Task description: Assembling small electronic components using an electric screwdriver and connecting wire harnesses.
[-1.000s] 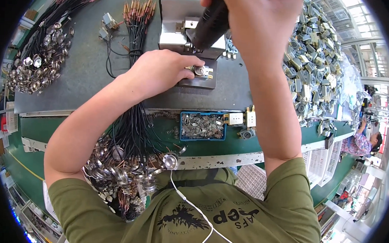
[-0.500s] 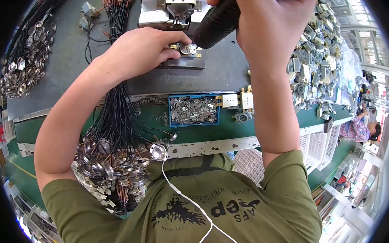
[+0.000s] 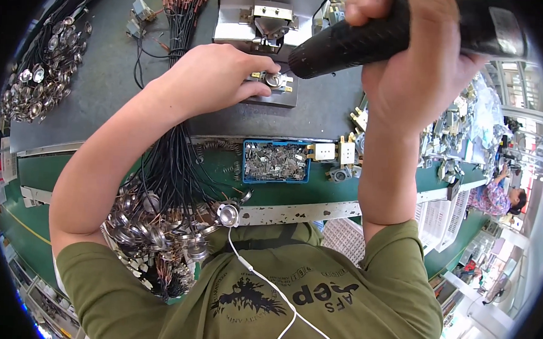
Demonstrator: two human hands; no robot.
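My left hand (image 3: 218, 76) reaches over a dark metal block (image 3: 280, 101). Its thumb and forefinger pinch a small switch-like part with a round metal cap and brass tabs (image 3: 275, 80), which sits on the block. My right hand (image 3: 412, 75) is wrapped round a thick black cylindrical tool (image 3: 349, 49), probably a power screwdriver. The tool lies tilted, its narrower end just right of and above the part; whether a bit touches the part is hidden. Behind the block stands a metal fixture (image 3: 272, 21).
A blue tray (image 3: 246, 162) of small metal pieces sits at the bench's near edge, beside white parts with brass tabs (image 3: 347, 153). Black wire bundles with metal caps (image 3: 169, 147) hang over the edge at left. Parts are heaped at right; a person (image 3: 494, 196) is farther off.
The black tool has swung from steep to more level, and my right hand has moved right with it. My left hand keeps its pinch on the part. The whole view has shifted slightly.
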